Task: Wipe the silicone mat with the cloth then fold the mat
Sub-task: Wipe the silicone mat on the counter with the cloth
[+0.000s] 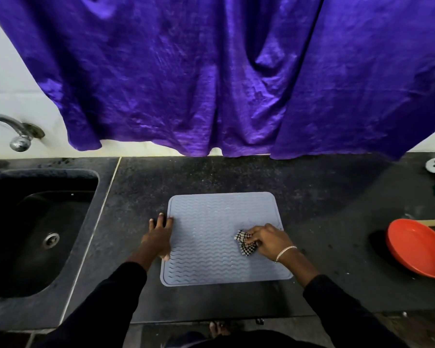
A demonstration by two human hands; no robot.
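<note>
Step in hand: wiping. The silicone mat (219, 237) lies flat and unfolded on the dark tabletop (211, 177); folding is not yet begun. The left hand (158, 238) rests on the mat's left edge, its fingers (167, 219) straight and slightly spread, partly on the mat and partly on the tabletop. The right hand (269, 241) presses the cloth (244, 243) onto the mat's right side, its fingers (255, 232) curled around it. Wipe along the wavy ridges in overlapping passes, far edge to near edge, with the left hand anchoring the mat against sliding. The checked cloth protrudes leftward from under the curled fingers.
</note>
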